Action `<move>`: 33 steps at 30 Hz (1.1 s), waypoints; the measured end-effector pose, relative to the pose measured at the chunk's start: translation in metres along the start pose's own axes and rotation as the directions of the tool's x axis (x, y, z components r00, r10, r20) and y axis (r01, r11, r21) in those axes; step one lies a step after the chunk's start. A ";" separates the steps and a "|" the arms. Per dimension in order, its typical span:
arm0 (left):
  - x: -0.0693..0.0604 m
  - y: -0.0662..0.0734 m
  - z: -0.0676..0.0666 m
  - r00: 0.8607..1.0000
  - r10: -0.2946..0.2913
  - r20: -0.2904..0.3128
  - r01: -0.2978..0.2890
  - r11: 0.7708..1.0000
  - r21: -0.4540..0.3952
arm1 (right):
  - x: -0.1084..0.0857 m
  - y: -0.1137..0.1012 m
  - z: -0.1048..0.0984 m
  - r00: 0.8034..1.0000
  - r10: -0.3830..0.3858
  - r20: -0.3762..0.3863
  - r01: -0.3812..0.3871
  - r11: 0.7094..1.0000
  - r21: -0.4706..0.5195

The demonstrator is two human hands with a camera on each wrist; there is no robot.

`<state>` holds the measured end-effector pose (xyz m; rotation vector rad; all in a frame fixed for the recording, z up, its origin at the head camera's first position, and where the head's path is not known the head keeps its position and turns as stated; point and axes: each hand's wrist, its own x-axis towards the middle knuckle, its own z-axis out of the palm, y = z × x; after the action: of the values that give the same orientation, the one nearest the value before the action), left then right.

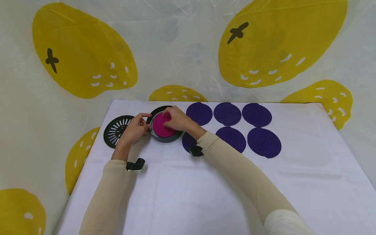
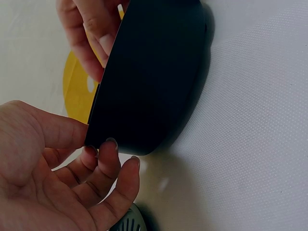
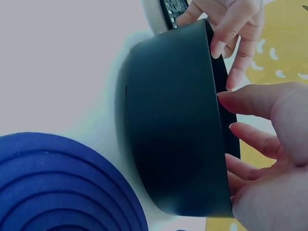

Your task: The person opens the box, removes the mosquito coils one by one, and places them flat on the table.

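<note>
A dark round mosquito coil tin [image 1: 166, 139] stands on the table at left of centre, a pink mosquito coil [image 1: 161, 127] inside its rim. My left hand [image 1: 135, 130] pinches the tin's left rim, thumb at the edge and fingers against the outer wall, as the left wrist view also shows. My right hand [image 1: 177, 120] reaches over the right side, its thumb and fingers holding the pink coil. In the right wrist view the fingertips of the right hand [image 3: 269, 139] dip behind the tin wall [image 3: 178, 115], so their contact is hidden there. The coil's underside is hidden.
The slotted black lid [image 1: 110, 134] lies left of the tin, partly behind the left hand. Several purple spiral coils [image 1: 264, 142] lie in two rows to the right; the right forearm covers part of the front row. Patterned cloth [image 1: 182, 58] hangs behind the white table [image 1: 188, 189].
</note>
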<state>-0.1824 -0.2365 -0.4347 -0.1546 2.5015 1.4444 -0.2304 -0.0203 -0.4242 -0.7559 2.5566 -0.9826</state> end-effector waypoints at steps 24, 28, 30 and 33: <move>0.000 -0.002 0.001 1.000 0.022 0.000 -0.022 1.000 -0.010 | -0.003 0.001 -0.004 0.997 0.020 -0.081 -0.016 0.999 0.047; 0.000 -0.003 0.001 1.000 0.025 0.000 -0.025 1.000 -0.013 | -0.003 0.003 -0.006 0.995 -0.001 -0.098 0.004 1.000 0.031; 0.000 -0.002 0.001 1.000 0.026 -0.002 -0.026 1.000 -0.013 | -0.003 0.003 -0.008 0.995 -0.004 -0.105 0.008 0.999 0.037; -0.001 -0.001 0.000 1.000 0.025 0.000 -0.025 1.000 -0.013 | -0.004 0.003 -0.010 0.991 -0.001 -0.132 0.009 0.998 0.063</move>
<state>-0.1813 -0.2368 -0.4359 -0.1263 2.5037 1.4700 -0.2328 -0.0107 -0.4185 -0.7023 2.6215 -1.1457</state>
